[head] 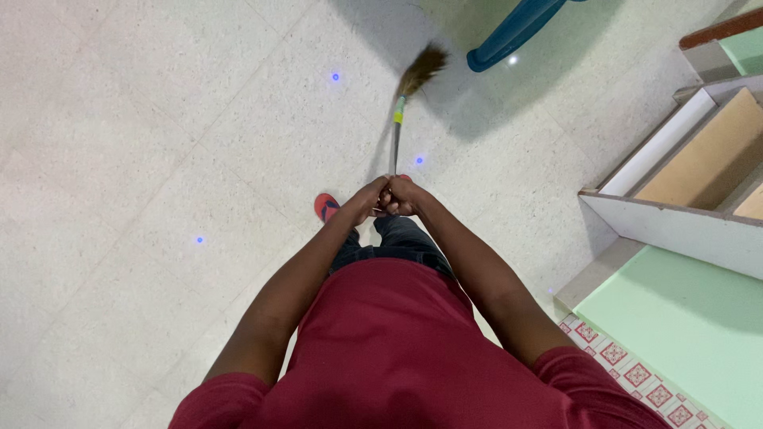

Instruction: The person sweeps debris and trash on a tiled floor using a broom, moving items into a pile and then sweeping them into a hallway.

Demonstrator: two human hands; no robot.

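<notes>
Head view: the left hand (367,202) and right hand (403,195) both squeeze the broom (401,103) handle, brush out ahead on the floor (159,159) mid-sweep, near a blue chair leg (513,36).

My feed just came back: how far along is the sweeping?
Done: the pale floor in view shows no visible debris, though fine dust would not show. In hand: the left hand and right hand grip the broom, bristles near the blue chair leg. Left: cannot tell; no pile or dustpan visible.
</notes>
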